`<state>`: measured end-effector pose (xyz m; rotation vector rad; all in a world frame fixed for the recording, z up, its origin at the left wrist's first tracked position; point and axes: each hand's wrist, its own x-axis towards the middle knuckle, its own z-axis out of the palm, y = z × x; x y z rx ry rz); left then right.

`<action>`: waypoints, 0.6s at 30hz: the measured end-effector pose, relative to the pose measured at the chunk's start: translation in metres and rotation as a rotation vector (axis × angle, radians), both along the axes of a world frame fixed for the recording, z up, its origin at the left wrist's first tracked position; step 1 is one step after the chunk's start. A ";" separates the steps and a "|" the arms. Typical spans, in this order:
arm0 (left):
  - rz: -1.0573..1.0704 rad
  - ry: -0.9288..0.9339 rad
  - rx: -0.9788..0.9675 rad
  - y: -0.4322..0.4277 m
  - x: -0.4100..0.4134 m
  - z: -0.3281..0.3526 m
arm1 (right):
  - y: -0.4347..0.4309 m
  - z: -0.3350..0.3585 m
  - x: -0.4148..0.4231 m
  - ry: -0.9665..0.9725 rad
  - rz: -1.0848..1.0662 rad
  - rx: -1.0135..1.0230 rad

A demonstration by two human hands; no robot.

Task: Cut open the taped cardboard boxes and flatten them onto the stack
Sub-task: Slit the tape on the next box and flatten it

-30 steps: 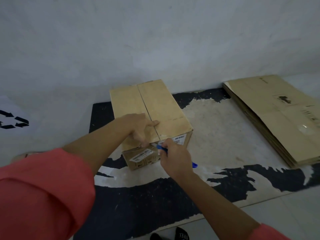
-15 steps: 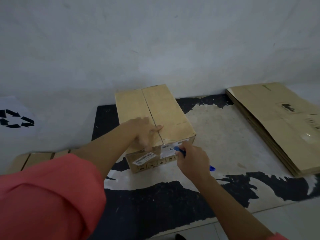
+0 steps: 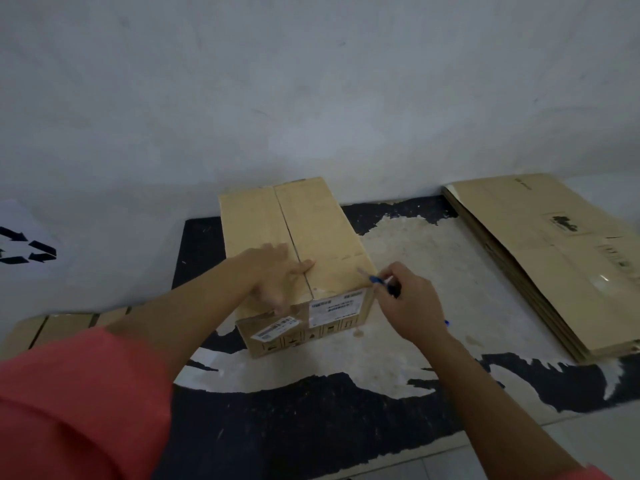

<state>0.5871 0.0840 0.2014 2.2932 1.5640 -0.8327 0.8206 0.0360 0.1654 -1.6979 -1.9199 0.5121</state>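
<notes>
A closed cardboard box [image 3: 318, 230] with white labels on its near face sits on a worn black-and-white mat [image 3: 415, 271]. My left hand [image 3: 277, 275] lies flat on the box top, fingers spread across the centre seam. My right hand [image 3: 412, 303] grips a blue box cutter [image 3: 375, 279], its blade tip at the box's near right top edge. A stack of flattened cardboard [image 3: 540, 251] lies at the right on the mat.
A pale wall [image 3: 311, 98] rises directly behind the box. A white sheet with a black recycling symbol [image 3: 27, 247] lies at far left. More cardboard pieces [image 3: 59, 327] lie at the left behind my sleeve. Tiled floor [image 3: 595, 441] shows at the lower right.
My right hand has carried the cutter from the near face by the label to the box's near right top edge. My left hand stays pressed on the top.
</notes>
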 end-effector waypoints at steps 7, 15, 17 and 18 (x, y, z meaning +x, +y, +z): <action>-0.123 0.009 -0.042 -0.016 -0.018 0.001 | 0.080 0.015 -0.032 0.139 0.078 -0.039; -0.181 0.193 0.102 -0.020 -0.081 0.006 | 0.153 0.009 -0.029 -0.196 0.159 -0.170; -0.101 0.124 0.061 -0.017 -0.077 0.010 | 0.161 0.007 -0.025 -0.232 0.162 -0.289; -0.062 0.085 0.041 -0.016 -0.072 0.011 | 0.163 0.006 -0.023 -0.236 0.165 -0.347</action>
